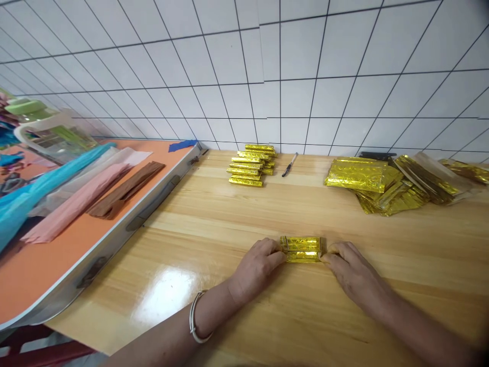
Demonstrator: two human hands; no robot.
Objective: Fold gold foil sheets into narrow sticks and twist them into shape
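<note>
Left hand (262,262) and right hand (349,266) pinch opposite ends of gold foil (303,243), grip narrow, probably keeping folds flat.

We have a lateral passage along the bare tabletop (206,214) beyond our hands. At its far side, the tiled wall (298,56) limits our reach. In front of the wall, the stacked gold bundles (246,172) and the pen (290,165) obstruct, with a narrow gap between them. A wider gap lies between the pen and the heap of gold sheets (355,174), which blocks the far right. The orange board's raised edge (110,247) bounds us on the left. Between our left hand (262,264) and right hand (353,270), the gold packet (303,250) fills the space.
</note>
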